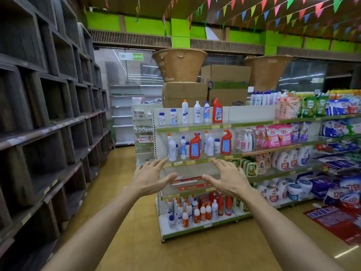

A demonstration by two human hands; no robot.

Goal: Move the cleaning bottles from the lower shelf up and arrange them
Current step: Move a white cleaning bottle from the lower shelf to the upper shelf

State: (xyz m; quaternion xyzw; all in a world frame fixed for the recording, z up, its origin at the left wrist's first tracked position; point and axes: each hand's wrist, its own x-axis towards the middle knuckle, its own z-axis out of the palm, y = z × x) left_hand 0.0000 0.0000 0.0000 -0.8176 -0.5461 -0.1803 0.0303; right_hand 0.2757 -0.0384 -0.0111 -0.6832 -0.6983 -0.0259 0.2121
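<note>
The person's left hand point(151, 176) and right hand point(227, 178) are both stretched forward at arm's length, palms down, fingers straight and spread, thumbs pointing toward each other; neither holds anything. They hover side by side with a gap between them, seen against the white metal shop shelving unit with green price rails point(195, 127) at the end of the aisle.

The cleaning bottles of the task, a crowded group of white and red plastic bottles with orange and blue caps point(195, 211), stand upright on the bottom shelf of that unit, below both hands and well apart from them. The shelf directly behind the hands carries only flat red and white paper strips point(187, 182). Just above the fingertips, the next shelf holds upright white bottles with blue labels and two red angled-neck bottles point(195, 146). The top shelf bears a row of smaller white bottles and one more red angled-neck bottle point(217, 111).

Brown cardboard boxes point(184, 93) and tan woven baskets point(179, 65) sit on top of the unit. Dark wooden cubby shelving point(48, 114) lines the left side of the aisle, above a yellow-brown floor point(195, 257).
</note>
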